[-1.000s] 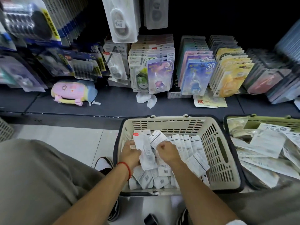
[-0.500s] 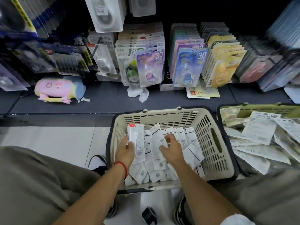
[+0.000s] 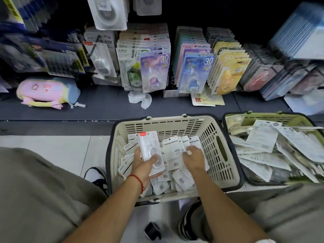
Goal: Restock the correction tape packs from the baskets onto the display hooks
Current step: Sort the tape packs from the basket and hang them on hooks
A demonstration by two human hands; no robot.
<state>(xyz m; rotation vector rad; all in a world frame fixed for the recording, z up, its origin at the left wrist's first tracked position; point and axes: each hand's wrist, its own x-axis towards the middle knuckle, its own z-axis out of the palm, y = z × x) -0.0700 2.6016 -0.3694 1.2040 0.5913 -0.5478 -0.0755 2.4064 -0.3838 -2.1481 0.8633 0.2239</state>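
Correction tape packs (image 3: 151,151), a short stack clamped in the left hand (image 3: 143,165) at 9 o'clock in the cream basket (image 3: 219,155), right hand (image 3: 193,157) spread over loose packs at centre: likely light, stiff-carded, slippery; grip by edges.

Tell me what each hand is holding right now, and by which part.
The left hand grips a white correction tape pack by its lower end. The right hand reaches among packs in the cream basket; its grip cannot be told.
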